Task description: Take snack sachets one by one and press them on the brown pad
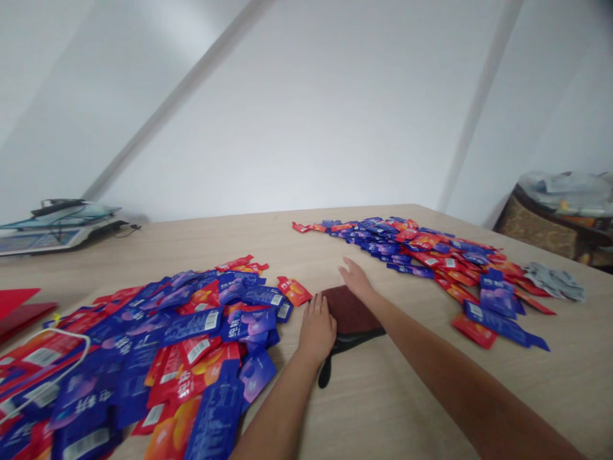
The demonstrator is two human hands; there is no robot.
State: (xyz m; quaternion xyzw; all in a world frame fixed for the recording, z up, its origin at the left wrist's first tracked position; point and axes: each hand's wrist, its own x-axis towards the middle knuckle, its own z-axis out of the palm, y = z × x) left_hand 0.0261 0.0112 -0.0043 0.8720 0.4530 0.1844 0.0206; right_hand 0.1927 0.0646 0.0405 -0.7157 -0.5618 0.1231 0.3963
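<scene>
A flat dark-brown piece (352, 312), leather-like with a black lower edge, lies on the table between my forearms. A black rounded tab (325, 372) pokes out at its lower left; I cannot tell if it is a pouch or a folded cover. My left hand (318, 326) rests flat along its left edge, fingers stretched out and close together. Over its far right corner is my right hand (357, 279), thumb and fingers apart, with nothing held. A red sachet (294, 291) lies just beyond my left fingertips.
Blue and red sachets are heaped at left (191, 332) and right (412, 243) on the wooden table (230, 230). Grey gloves (555, 281) lie at far right, a red folder (23, 313) at left. Flat panels (57, 227) sit back left; a patterned chair (536, 223) stands beyond the right edge.
</scene>
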